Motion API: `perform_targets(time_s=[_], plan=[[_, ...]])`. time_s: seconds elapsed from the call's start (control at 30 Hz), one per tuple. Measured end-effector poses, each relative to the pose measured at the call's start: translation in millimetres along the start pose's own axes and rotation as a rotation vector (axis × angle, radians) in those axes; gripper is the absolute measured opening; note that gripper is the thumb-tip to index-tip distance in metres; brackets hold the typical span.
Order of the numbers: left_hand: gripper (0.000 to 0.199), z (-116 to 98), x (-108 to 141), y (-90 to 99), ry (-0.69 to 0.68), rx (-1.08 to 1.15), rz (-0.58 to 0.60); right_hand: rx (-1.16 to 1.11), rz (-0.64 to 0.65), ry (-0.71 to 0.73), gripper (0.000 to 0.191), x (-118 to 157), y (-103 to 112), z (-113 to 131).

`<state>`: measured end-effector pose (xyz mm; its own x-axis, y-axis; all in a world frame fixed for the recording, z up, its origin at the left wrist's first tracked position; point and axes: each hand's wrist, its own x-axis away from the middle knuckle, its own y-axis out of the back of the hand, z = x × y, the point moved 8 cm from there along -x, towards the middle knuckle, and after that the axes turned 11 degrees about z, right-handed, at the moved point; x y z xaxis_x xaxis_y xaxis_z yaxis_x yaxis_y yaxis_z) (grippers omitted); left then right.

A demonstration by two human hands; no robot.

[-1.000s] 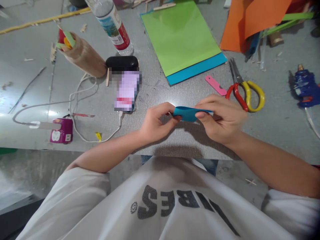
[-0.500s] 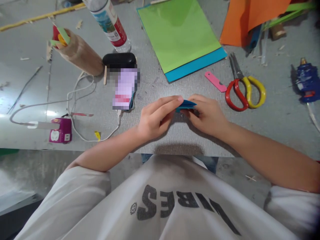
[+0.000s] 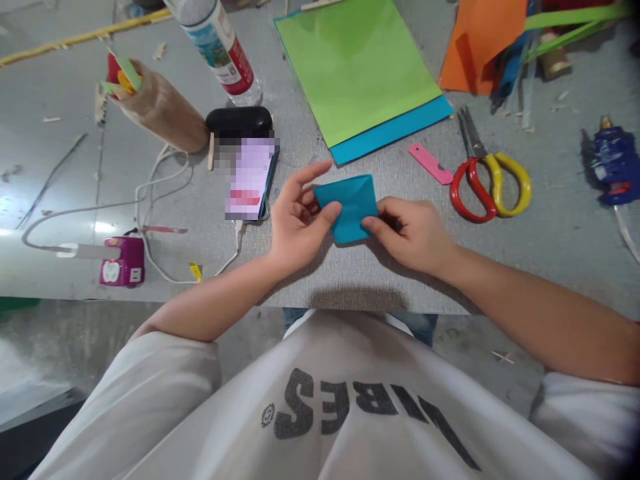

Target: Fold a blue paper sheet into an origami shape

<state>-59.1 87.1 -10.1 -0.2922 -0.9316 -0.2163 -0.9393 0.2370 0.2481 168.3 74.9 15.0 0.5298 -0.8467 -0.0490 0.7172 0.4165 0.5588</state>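
A small folded square of blue paper (image 3: 353, 207) is held up over the grey table, its flat face toward me. My left hand (image 3: 303, 217) grips its left edge, thumb on the front and index finger stretched out past the upper left corner. On the other side, my right hand (image 3: 410, 230) pinches the lower right edge between thumb and fingers. The fingertips behind the paper are hidden. Beyond it lie green paper sheets (image 3: 360, 67) over blue ones (image 3: 395, 130).
Right of my hands are a pink folding cutter (image 3: 430, 164), scissors (image 3: 487, 180) and a blue glue gun (image 3: 617, 163). Leftward stand a phone (image 3: 250, 177) on a cable, a black case (image 3: 240, 120), a water bottle (image 3: 220, 50), a bamboo holder (image 3: 165, 113) and a purple plug adapter (image 3: 123, 261).
The blue paper has turned from nearly edge-on to showing its square face. My left hand has shifted slightly left, its thumb now on the front. At the upper right the orange paper's edge has moved.
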Motion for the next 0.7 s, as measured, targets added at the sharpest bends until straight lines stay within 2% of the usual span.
perform_targets(time_s=[0.13,0.2,0.27,0.37,0.43,0.5,0.53,0.6,0.63,0.7], plan=[[0.069,7,-5,-17.3,0.164,0.263,0.152,-0.088,-0.080,-0.016,0.046,1,4,-2],[0.068,9,-4,-22.8,0.235,0.330,0.165,-0.165,-0.091,-0.017,0.050,0,5,-4],[0.067,11,-2,-22.0,0.258,0.334,0.129,-0.243,-0.059,-0.033,0.054,-2,2,-5],[0.063,13,-1,-12.1,0.211,0.234,0.064,-0.342,-0.003,-0.071,0.059,-3,0,-8],[0.062,6,-1,3.0,0.120,0.045,-0.022,-0.368,0.017,-0.091,0.057,-3,1,-11],[0.063,-11,0,15.0,-0.026,-0.212,-0.087,-0.361,0.046,-0.101,0.050,-3,1,-18],[0.062,-21,1,14.2,-0.117,-0.335,-0.061,-0.355,0.062,-0.108,0.043,-4,1,-23],[0.058,-34,4,-3.5,-0.285,-0.521,0.136,-0.347,0.093,-0.122,0.026,-4,-1,-35],[0.060,-36,7,-16.8,-0.341,-0.582,0.275,-0.341,0.098,-0.125,0.024,-4,-1,-41],[0.077,-28,15,-41.5,-0.376,-0.669,0.528,-0.312,0.094,-0.138,0.037,-4,0,-51]])
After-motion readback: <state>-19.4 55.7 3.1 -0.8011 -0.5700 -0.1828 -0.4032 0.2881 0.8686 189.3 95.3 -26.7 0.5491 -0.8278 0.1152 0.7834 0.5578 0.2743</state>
